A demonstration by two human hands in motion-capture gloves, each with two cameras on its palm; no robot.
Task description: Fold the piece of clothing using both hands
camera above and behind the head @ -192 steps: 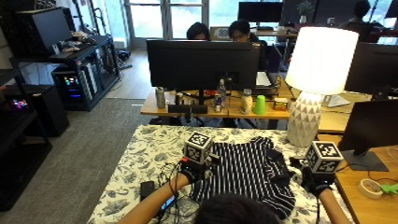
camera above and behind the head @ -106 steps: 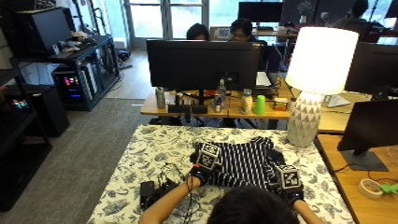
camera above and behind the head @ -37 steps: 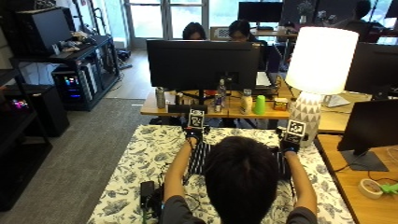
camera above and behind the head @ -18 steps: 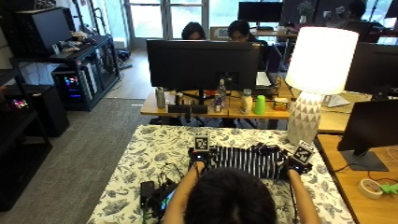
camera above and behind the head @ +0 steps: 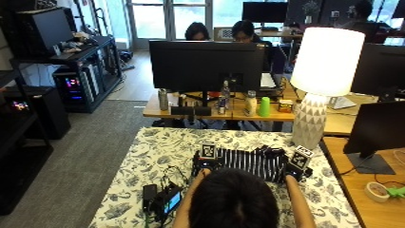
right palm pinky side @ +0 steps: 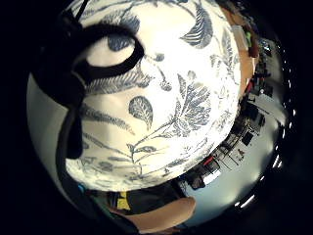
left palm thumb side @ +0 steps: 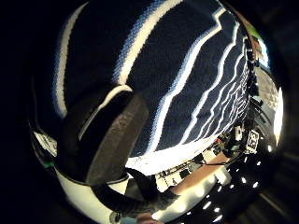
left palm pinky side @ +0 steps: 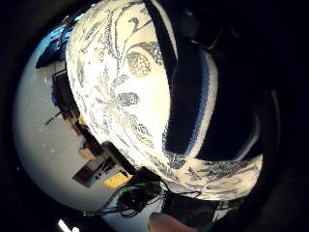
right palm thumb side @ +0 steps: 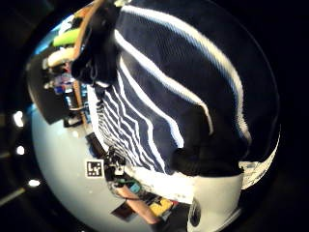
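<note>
Now both hands [camera above and behind the head: 206,164] grip striped garment [camera above and behind the head: 250,161] side edges on tablecloth [camera above and behind the head: 158,152].

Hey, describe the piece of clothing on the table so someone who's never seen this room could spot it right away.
Find the table with the white and blue floral tablecloth, in front of the big white lamp. The striped garment lies on its near half, between the left hand and the right hand. It is the only dark navy cloth with thin white stripes; the black devices beside it are hard and cabled.
</note>
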